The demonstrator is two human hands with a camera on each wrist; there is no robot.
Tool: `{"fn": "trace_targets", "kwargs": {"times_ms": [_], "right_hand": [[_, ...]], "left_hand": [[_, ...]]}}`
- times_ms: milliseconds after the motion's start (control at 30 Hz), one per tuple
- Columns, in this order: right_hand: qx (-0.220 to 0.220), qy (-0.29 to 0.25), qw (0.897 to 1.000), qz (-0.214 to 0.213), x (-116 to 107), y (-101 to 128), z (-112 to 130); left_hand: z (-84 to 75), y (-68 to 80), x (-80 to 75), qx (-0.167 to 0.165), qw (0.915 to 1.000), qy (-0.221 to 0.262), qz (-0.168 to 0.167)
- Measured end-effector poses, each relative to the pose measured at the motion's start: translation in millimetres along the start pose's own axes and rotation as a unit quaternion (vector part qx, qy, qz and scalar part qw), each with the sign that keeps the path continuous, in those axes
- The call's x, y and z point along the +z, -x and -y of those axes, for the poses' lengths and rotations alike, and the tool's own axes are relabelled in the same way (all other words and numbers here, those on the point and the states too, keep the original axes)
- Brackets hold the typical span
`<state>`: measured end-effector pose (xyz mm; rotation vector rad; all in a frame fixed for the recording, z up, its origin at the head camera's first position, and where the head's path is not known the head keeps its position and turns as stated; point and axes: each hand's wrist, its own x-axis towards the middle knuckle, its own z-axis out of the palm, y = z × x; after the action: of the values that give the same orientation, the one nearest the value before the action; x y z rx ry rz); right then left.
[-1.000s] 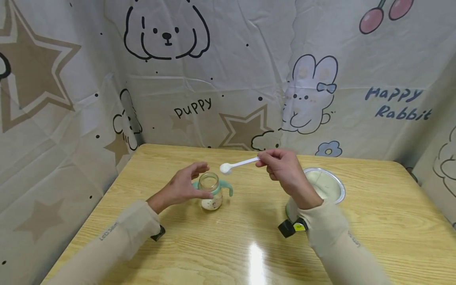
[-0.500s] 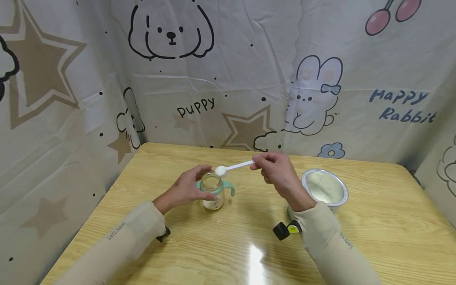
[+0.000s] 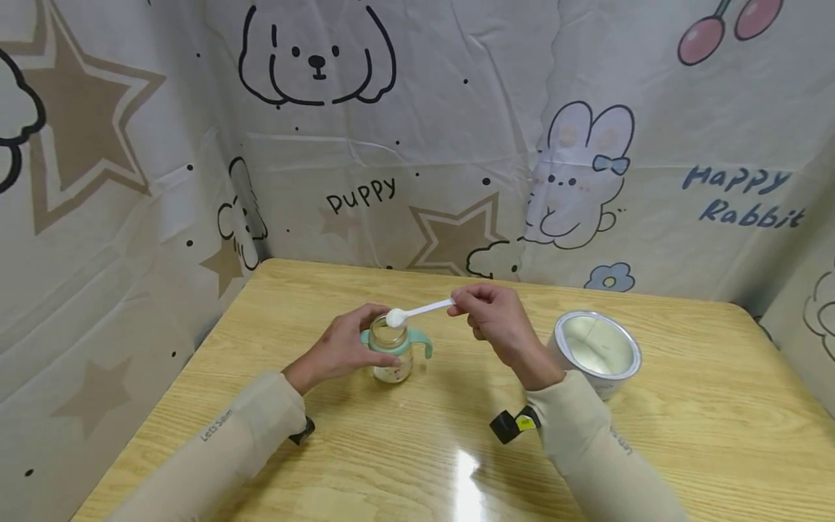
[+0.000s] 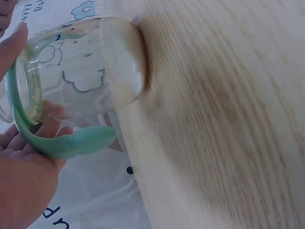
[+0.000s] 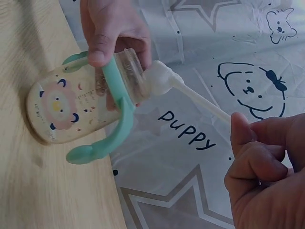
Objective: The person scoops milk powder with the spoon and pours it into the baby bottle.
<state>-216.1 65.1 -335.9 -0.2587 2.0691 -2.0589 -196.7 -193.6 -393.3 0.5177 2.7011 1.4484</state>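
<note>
A clear baby bottle (image 3: 393,362) with a mint-green two-handled ring (image 5: 114,86) stands upright on the table, its mouth uncovered. Pale contents lie at its bottom. My left hand (image 3: 346,341) holds it near the neck, thumb in front and fingers behind. Between thumb and fingers, my right hand (image 3: 492,319) pinches the end of a white measuring spoon (image 3: 427,308). The spoon's bowl, heaped with white powder (image 5: 162,76), is over the bottle's mouth. In the left wrist view the bottle (image 4: 86,67) shows a cartoon print and a green handle (image 4: 90,140).
To the right, behind the right forearm, stands an open can (image 3: 603,348) with a silver rim and pale powder inside. The wooden table (image 3: 417,449) meets a cartoon-printed cloth (image 3: 443,145) at its back and left edges.
My right hand has moved left and slightly down, bringing the spoon from beside the bottle to over its mouth. The left hand has closed in around the bottle's neck.
</note>
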Motion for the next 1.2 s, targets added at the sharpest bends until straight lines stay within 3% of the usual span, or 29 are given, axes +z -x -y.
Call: {"fn": "trace_targets", "kwargs": {"times_ms": [133,267,400,500,767,1200], "right_hand": [[0.003,0.031,1.000,0.004,4,1,-2],[-0.014,0.111,0.994,0.015,7,6,-6],[-0.071,0.217,0.973,0.019,8,12,-10],[-0.108,0.266,0.958,0.018,8,15,-12],[-0.121,0.292,0.949,0.018,9,18,-13],[-0.103,0.269,0.958,0.008,6,18,-15]], "left_hand": [[-2.1,0.7,-0.6,-0.001,0.9999,-0.011,-0.005],[-3.1,2.8,-1.2,-0.005,0.9999,-0.013,-0.003],[-3.9,3.6,-1.1,-0.006,0.9999,-0.009,0.004],[-4.4,3.0,-0.9,-0.006,0.9999,-0.008,0.005],[-3.0,2.9,-1.0,-0.008,0.9999,-0.009,0.005],[-2.1,2.3,0.0,-0.004,1.0000,0.000,0.009]]}}
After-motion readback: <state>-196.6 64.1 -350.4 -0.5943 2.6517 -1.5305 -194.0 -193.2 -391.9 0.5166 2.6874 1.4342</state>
